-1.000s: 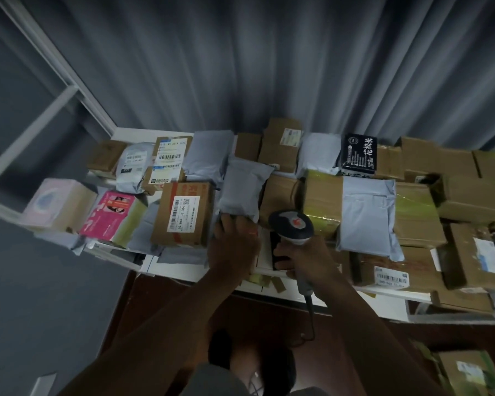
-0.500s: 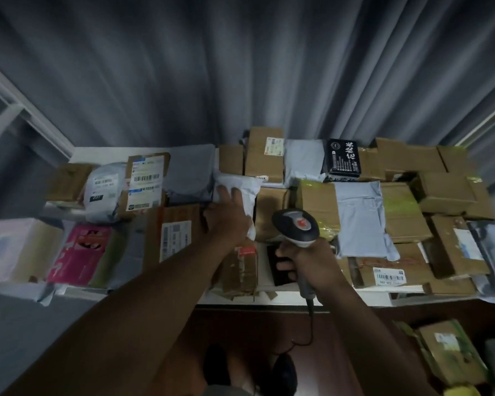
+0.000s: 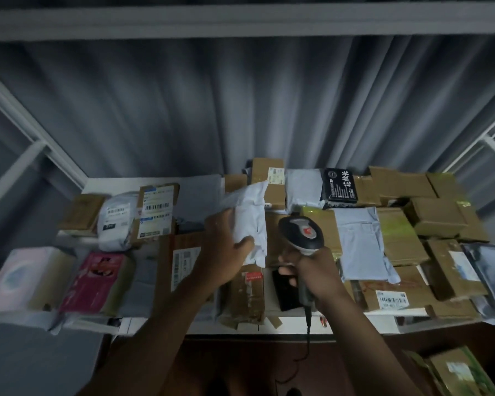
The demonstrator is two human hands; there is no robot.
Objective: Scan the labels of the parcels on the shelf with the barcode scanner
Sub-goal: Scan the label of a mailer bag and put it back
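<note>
My left hand (image 3: pixel 225 250) grips a pale grey poly mailer (image 3: pixel 250 215) and holds it lifted and tilted above the middle of the white shelf (image 3: pixel 292 325); no label shows on its visible side. My right hand (image 3: pixel 312 271) holds the handle of a grey barcode scanner (image 3: pixel 301 231), its head with a red mark just right of the mailer. Many parcels cover the shelf: brown cartons, grey mailers, a labelled box (image 3: pixel 157 210) at back left, a labelled carton (image 3: pixel 392 300) at front right.
A black packet with white writing (image 3: pixel 340 188) lies at the back. Pink boxes (image 3: pixel 95 281) sit at the front left. White shelf posts rise on both sides and a crossbar (image 3: pixel 240 21) runs overhead. Grey curtain hangs behind. The scanner's cable hangs below the shelf edge.
My left hand has picked the grey mailer up from the parcels and raised it, tilting it toward the scanner. The view has tipped upward; my right hand with the scanner stays about where it was.
</note>
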